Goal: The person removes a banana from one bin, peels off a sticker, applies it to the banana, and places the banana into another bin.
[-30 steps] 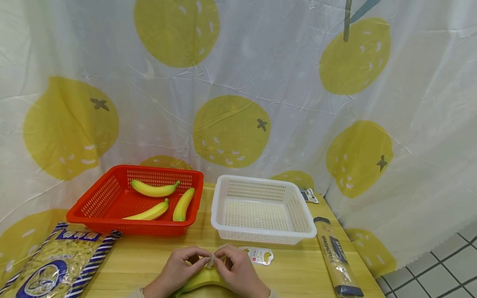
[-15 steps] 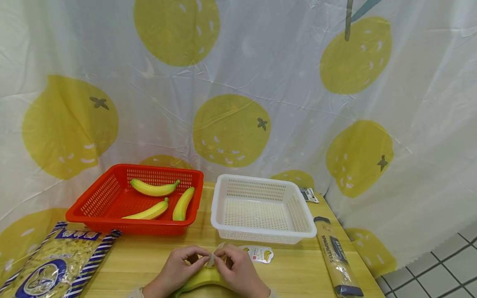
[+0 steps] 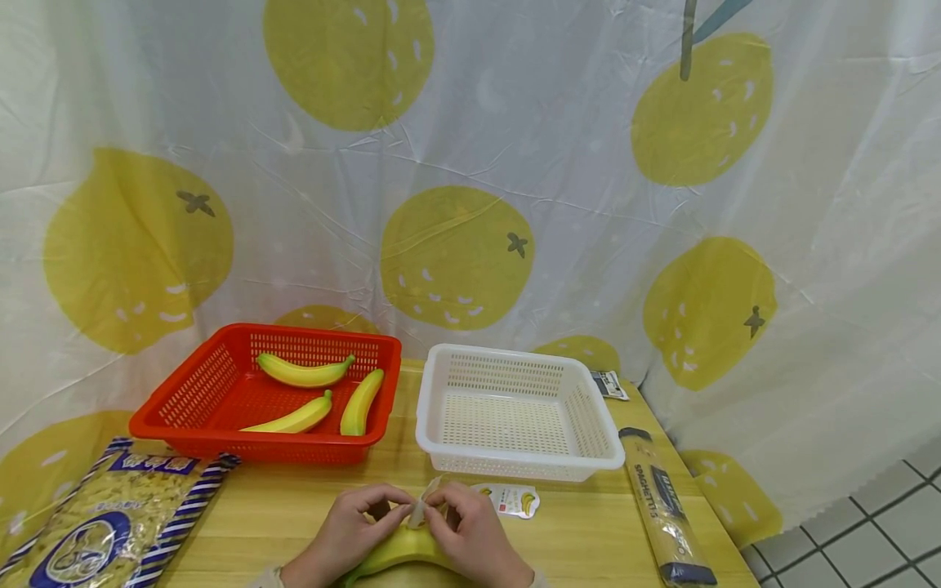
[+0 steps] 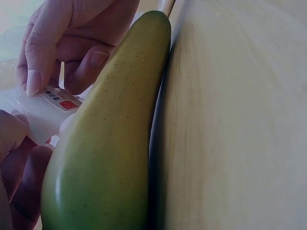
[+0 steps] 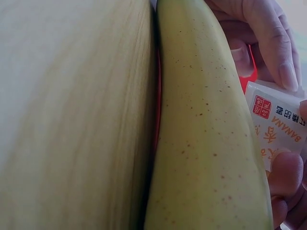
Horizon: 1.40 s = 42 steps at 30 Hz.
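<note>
A speckled yellow-green banana (image 3: 404, 549) lies on the table under both hands. Just above it, my left hand (image 3: 362, 527) pinches one side of a small translucent sticker label (image 3: 417, 513) between thumb and forefinger. The other side is pinched by my right hand (image 3: 470, 531). Printed on the label (image 5: 276, 120) are orange letters reading BANANA and a red square mark. In the left wrist view the banana (image 4: 108, 129) fills the middle, with the label (image 4: 45, 112) beside it. A white label sheet with banana pictures (image 3: 518, 501) lies right of the right hand.
A red basket (image 3: 265, 448) with three bananas stands at the back left, a white basket (image 3: 515, 462) to its right. Bagged food (image 3: 110, 523) lies front left, a spaghetti pack (image 3: 665, 510) near the right edge. A fruit-print curtain (image 3: 309, 220) hangs behind.
The hands stay almost in place over the banana. The label between their fingertips has shifted slightly and shows a little taller.
</note>
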Motion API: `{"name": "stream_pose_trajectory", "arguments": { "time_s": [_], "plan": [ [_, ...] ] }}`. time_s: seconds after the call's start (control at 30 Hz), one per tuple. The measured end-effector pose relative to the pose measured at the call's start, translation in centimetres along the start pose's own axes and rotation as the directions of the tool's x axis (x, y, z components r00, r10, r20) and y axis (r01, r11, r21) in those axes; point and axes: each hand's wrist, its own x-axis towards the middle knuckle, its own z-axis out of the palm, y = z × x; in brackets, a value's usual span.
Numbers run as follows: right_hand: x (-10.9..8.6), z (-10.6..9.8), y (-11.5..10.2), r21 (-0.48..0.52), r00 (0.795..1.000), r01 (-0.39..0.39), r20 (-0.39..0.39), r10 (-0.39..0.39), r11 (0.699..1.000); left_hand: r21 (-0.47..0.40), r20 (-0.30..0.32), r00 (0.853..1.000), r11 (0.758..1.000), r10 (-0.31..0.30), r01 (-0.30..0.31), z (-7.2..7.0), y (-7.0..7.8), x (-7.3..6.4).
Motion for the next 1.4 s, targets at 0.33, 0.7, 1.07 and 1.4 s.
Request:
{"name": "stream_pose_trajectory", "arguments": {
  "time_s": [0.33, 0.7, 1.07, 1.4],
  "plan": [
    [-0.15, -0.08, -0.08, 0.023, 0.998, -0.064, 0.002, 0.064, 0.998, 0.014, 0.002, 1.0, 1.0, -0.016, 0.016, -0.13, 0.23, 0.01],
    [0.0, -0.18, -0.33, 0.036, 0.999, -0.049, -0.012, 0.05, 0.998, 0.016, -0.004, 1.0, 1.0, -0.024, 0.024, -0.08, -0.02, -0.15],
    [-0.02, -0.29, -0.28, 0.022, 0.998, -0.062, -0.012, 0.062, 0.998, 0.016, -0.005, 1.0, 0.999, -0.028, 0.028, -0.1, 0.23, -0.1],
    [0.12, -0.32, -0.16, 0.016, 0.998, -0.063, -0.021, 0.063, 0.998, 0.008, -0.004, 1.0, 1.0, -0.027, 0.027, -0.18, 0.39, -0.02]
  ]
}}
